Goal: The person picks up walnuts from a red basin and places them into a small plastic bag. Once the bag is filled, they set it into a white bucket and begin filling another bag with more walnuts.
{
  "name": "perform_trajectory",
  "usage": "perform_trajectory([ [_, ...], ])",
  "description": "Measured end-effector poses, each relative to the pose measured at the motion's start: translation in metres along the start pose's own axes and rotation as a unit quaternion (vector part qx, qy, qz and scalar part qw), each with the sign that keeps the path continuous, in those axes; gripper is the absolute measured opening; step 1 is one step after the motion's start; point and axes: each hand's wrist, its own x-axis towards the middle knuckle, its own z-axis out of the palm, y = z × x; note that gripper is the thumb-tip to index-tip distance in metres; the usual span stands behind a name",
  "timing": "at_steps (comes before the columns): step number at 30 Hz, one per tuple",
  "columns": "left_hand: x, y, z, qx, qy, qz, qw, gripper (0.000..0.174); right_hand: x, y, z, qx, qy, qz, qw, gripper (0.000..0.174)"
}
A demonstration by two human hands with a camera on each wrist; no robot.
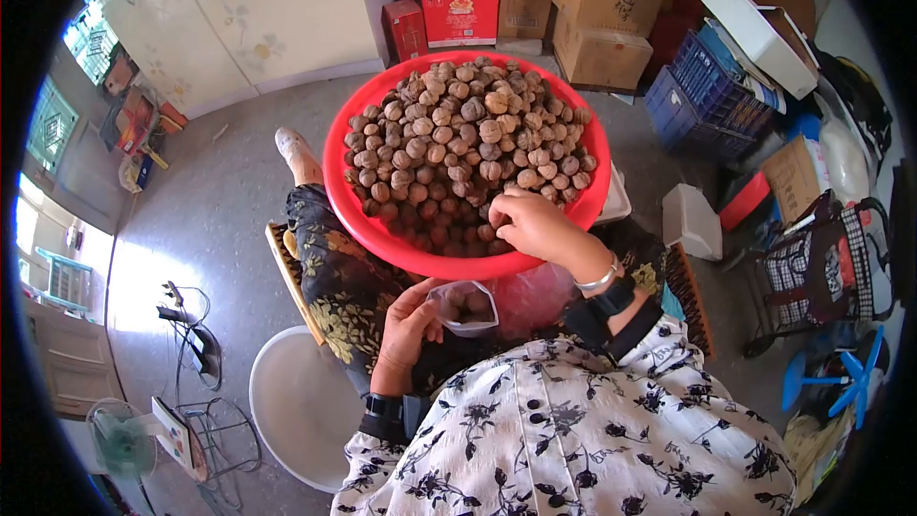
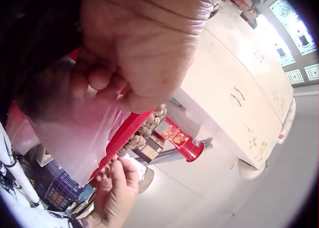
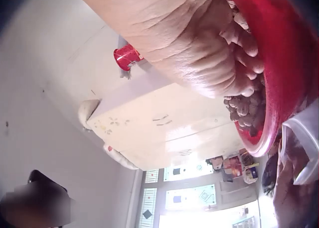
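Note:
A red basin (image 1: 339, 193) heaped with walnuts (image 1: 458, 124) rests over the person's lap. The right hand (image 1: 537, 225) reaches over its near right rim, fingers curved down among the walnuts; whether a nut is between them is hidden. Below the rim, the left hand (image 1: 411, 323) grips the edge of a clear plastic bag (image 1: 475, 327) with some walnuts inside. In the left wrist view the left hand (image 2: 139, 49) has curled fingers at the bag (image 2: 79, 133). The right wrist view shows the right hand (image 3: 199, 49) inside the basin (image 3: 289, 49), fingers bent against walnuts (image 3: 245, 108).
A white tub (image 1: 301, 411) stands on the floor at lower left, near a fan (image 1: 122, 440) and cables. Cardboard boxes (image 1: 607, 24) are stacked beyond the basin. A blue crate (image 1: 707, 96) and a checked cart (image 1: 812, 272) stand at right.

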Motion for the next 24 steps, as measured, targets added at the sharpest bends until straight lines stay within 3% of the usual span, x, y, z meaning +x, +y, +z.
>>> perform_trajectory([
  [4,-0.001,-0.003,-0.004,-0.011,-0.026,0.008,1.0,0.035,0.015,0.02,0.019,-0.103,-0.052,-0.031,0.993,0.012],
  [7,-0.001,-0.003,-0.004,-0.014,-0.028,0.012,0.999,0.036,0.021,0.024,0.034,-0.221,-0.134,0.012,0.966,0.013],
  [14,-0.004,0.001,-0.001,-0.004,-0.027,-0.008,1.0,0.038,0.028,0.01,0.042,-0.277,-0.186,0.065,0.941,0.017],
  [24,-0.005,0.004,0.001,0.015,-0.026,-0.006,1.0,0.037,0.029,0.019,0.05,-0.297,-0.179,0.056,0.936,0.018],
])
